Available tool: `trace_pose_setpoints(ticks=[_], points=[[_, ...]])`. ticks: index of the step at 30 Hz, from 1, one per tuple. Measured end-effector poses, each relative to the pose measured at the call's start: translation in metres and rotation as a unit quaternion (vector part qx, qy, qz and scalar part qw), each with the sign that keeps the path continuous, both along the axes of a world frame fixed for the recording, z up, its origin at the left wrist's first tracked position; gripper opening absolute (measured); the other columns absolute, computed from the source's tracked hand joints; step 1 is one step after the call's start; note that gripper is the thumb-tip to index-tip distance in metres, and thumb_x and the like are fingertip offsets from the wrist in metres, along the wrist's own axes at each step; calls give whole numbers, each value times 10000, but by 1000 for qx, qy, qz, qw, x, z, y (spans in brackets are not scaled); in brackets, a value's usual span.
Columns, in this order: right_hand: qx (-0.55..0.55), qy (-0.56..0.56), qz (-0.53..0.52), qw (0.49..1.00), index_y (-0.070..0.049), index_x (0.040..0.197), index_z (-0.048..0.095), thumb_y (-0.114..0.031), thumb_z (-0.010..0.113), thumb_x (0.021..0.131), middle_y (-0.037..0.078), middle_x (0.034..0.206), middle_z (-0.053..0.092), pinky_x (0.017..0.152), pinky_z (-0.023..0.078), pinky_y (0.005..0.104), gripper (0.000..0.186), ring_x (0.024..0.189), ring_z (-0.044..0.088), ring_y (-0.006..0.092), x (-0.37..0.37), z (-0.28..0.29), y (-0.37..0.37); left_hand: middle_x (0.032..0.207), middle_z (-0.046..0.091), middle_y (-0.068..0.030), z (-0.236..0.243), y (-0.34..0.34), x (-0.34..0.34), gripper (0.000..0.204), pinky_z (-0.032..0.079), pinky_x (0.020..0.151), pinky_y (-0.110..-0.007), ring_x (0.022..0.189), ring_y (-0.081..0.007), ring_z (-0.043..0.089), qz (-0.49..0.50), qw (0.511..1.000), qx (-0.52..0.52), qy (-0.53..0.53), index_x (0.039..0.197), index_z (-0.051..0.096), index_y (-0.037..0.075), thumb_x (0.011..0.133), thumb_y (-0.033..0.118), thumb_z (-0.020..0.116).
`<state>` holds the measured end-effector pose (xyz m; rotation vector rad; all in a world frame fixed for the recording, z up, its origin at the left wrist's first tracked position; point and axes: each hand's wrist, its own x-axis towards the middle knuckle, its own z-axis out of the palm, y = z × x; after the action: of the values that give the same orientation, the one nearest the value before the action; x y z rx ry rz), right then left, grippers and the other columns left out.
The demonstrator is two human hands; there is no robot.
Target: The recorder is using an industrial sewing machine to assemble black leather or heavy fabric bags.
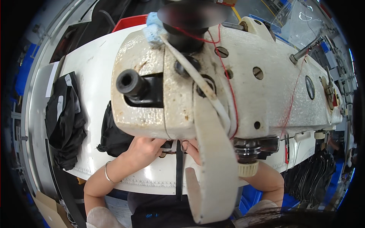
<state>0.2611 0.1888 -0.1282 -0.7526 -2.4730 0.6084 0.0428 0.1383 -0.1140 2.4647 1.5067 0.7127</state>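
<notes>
A white sewing machine head (140,53) with red threads and a looped beige belt (216,171) fills the middle of the view. Under its front edge, my left hand (146,152) has bent, closed fingers, their tips hidden by the machine. My right hand (192,152) is partly behind the belt, fingers curled beside a small metal part. Between my hands a narrow black strap (178,178) runs down over the table edge; what each hand grips is hidden. Black fabric (112,136) lies just left of my left hand.
A pile of black fabric pieces (64,121) lies on the white table (91,64) at the left. Behind is a red bin (127,21). At the right are hanging black cords (310,174) and a blue bin (249,197). A cardboard box (51,209) sits at the lower left.
</notes>
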Motion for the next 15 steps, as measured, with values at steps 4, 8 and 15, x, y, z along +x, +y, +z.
trace_pose_setpoints(ticks=[4, 8, 15], points=[[98, -44, 68, 992, -85, 862, 642, -113, 643, 727, 56, 737, 603, 472, 503, 341, 138, 668, 642, 199, 6, -15, 1, 901, 644, -174, -5, 5, 3, 465, 521, 742, -417, 828, -336, 625, -20, 997, -54, -59, 966, 655, -1, 504, -54, 669], [141, -70, 109, 982, -88, 706, 622, -106, 632, 645, 59, 737, 589, 445, 508, 313, 65, 659, 635, 182, 10, -21, 2, 921, 644, -166, -6, 4, 1, 463, 516, 758, -425, 849, -340, 623, -21, 999, -26, -27, 975, 658, 5, 516, -59, 659], [120, -111, 160, 973, -81, 601, 621, -119, 643, 606, 50, 755, 591, 463, 529, 301, 45, 735, 629, 170, 15, -19, 3, 993, 633, -172, -16, 1, 1, 453, 495, 814, -448, 915, -372, 604, 1, 989, -119, -83, 1010, 654, 3, 561, -49, 656]])
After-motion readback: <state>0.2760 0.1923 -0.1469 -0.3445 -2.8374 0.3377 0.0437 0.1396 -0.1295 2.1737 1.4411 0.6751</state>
